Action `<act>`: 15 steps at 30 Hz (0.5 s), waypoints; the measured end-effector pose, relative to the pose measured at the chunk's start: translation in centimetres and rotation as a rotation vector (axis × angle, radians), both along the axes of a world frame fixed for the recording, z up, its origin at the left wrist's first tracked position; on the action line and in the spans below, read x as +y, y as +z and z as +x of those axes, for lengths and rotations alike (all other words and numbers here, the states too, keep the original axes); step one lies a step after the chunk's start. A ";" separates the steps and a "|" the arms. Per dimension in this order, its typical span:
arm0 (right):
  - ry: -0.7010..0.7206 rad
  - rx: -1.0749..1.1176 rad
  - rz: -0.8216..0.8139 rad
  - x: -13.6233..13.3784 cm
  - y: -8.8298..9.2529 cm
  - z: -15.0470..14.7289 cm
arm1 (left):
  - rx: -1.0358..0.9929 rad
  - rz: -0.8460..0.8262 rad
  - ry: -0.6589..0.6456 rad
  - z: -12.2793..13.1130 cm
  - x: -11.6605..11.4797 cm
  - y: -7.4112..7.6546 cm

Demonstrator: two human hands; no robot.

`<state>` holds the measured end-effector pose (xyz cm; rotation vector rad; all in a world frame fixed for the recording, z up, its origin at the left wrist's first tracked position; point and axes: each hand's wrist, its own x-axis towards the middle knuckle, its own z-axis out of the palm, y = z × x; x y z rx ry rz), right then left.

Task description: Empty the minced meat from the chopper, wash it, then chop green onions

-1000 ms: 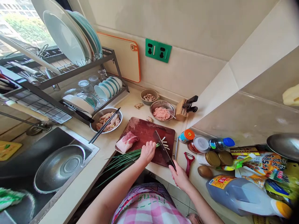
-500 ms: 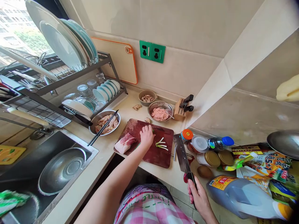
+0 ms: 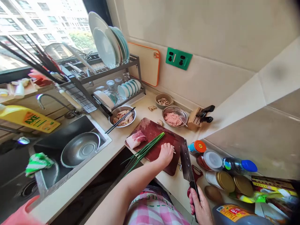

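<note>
My left hand (image 3: pixel 167 153) is on the dark red cutting board (image 3: pixel 172 137), fingers curled over the cut white scallion stalks (image 3: pixel 174 150), which are mostly hidden beneath it. Long green scallion leaves (image 3: pixel 150 146) lie across the board beside it, their tips hanging past the front edge. On the board's left sits a slab of raw meat (image 3: pixel 136 139) with a pale fatty side. In my right hand (image 3: pixel 198 204) is a cleaver (image 3: pixel 187 162), gripped by its black handle, blade pointing up and away at the board's right edge.
Behind the board stand a bowl of chicken pieces (image 3: pixel 123 117), a bowl of minced meat (image 3: pixel 173 118) and a knife block (image 3: pixel 196 118). Jars (image 3: pixel 212 160) crowd the right side. At left are a sink with a wok (image 3: pixel 81 149) and a dish rack (image 3: pixel 105 73).
My left hand has moved from the scallion leaves rightward onto the cut white stalks, leaving the leaves uncovered. My right hand still holds the cleaver. The view has swung left.
</note>
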<state>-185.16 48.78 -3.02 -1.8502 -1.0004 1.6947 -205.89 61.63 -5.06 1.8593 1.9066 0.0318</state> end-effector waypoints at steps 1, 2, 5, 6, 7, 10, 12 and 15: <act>0.014 0.002 0.006 0.3 -0.1 -0.2 | -0.036 -0.021 0.046 -0.3 0.0 0.2; 0.025 0.001 0.012 0.5 -0.2 -0.3 | -0.078 -0.044 0.095 -0.7 -0.2 0.4; 0.056 -0.016 0.002 1.5 -0.4 -1.0 | -0.251 -0.120 0.228 -2.7 -0.9 1.3; 0.072 -0.021 -0.007 1.8 -0.3 -1.3 | -0.307 -0.140 0.250 -3.6 -1.3 1.7; 0.091 -0.026 -0.015 2.2 -0.3 -1.6 | -0.418 -0.171 0.300 -4.5 -1.9 2.1; 0.150 -0.036 -0.050 3.3 -0.1 -2.4 | -0.950 -0.263 0.575 -7.5 -4.0 3.1; 0.176 -0.045 -0.075 3.8 0.1 -2.8 | -1.279 -0.266 0.779 -9.5 -6.0 3.7; 0.149 -0.079 -0.048 4.2 0.2 -3.3 | -1.563 -0.207 1.000 -12.3 -9.2 4.3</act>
